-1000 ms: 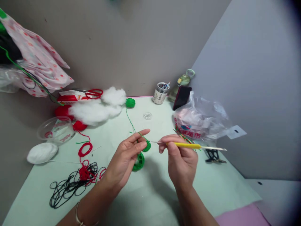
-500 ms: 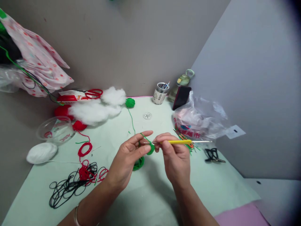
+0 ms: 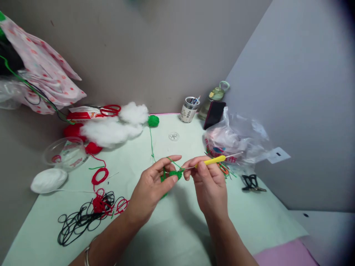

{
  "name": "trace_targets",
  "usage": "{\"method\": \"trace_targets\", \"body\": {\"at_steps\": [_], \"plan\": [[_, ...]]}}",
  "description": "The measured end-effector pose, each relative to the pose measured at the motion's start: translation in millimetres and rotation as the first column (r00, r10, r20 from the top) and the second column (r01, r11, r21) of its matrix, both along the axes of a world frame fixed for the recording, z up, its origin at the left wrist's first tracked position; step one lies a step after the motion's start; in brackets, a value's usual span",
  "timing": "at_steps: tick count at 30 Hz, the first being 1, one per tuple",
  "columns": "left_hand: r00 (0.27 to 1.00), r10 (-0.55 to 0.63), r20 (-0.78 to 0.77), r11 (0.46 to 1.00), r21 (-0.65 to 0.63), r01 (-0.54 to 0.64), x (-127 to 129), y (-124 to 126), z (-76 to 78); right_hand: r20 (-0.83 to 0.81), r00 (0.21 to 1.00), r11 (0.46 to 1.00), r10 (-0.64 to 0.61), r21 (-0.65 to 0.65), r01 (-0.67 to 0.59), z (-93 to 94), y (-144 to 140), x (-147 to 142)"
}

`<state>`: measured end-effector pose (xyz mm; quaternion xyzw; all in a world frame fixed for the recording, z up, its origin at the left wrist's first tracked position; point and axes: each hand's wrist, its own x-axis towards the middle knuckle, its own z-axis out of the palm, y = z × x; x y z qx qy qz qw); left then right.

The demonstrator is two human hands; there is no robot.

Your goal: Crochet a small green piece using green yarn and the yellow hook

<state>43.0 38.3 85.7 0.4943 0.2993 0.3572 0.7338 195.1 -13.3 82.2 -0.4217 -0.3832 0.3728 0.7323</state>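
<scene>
My left hand point(image 3: 154, 186) pinches a small green crochet piece point(image 3: 175, 174) between thumb and fingers, its index finger stretched out with green yarn running over it. More green crochet or yarn hangs partly hidden behind that hand. In my right hand point(image 3: 209, 184) is a crochet hook with a yellow handle point(image 3: 215, 161); its thin metal tip meets the green piece at the yarn. The hook slants up to the right. A strand leads from my left hand back to a green yarn ball point(image 3: 153, 120) on the table.
White stuffing point(image 3: 111, 131), red-handled scissors point(image 3: 110, 110), a clear bowl point(image 3: 66, 152), a white yarn ball point(image 3: 49, 180) and tangled black cord point(image 3: 76, 225) lie on the left. A pen can point(image 3: 188, 112), phone point(image 3: 214, 115), plastic bag point(image 3: 235, 138) and black clip point(image 3: 251, 183) are right.
The hook has tilted, its rear end rising and its tip drawing right. The green piece has turned in my left hand, and the yarn to the ball has shifted left.
</scene>
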Motion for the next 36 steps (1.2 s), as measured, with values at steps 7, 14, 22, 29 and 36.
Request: {"method": "trace_targets", "body": {"at_steps": [7,14,22,29,36], "plan": [[0.997,0.067,-0.049,0.996,0.059,-0.064,2,-1,5.2,0.278,0.958,0.996,-0.067,0.078,0.047,-3.1,-7,2],[0.973,0.195,-0.126,0.957,0.239,-0.161,3,-4,6.2,0.569,0.806,0.976,-0.167,0.211,0.053,0.4,-14,3],[0.932,0.342,-0.121,0.903,0.318,-0.29,7,-9,5.8,0.814,0.438,0.918,-0.381,0.39,0.074,-6.1,-11,-3],[0.973,-0.004,0.23,0.912,-0.399,0.098,7,-2,10.2,0.678,0.608,0.905,-0.413,0.378,0.193,-7.8,-12,-3],[0.994,0.034,0.106,0.983,-0.186,-0.013,4,0,6.9,0.395,0.902,0.978,-0.173,0.181,0.108,0.0,-3,-4]]}}
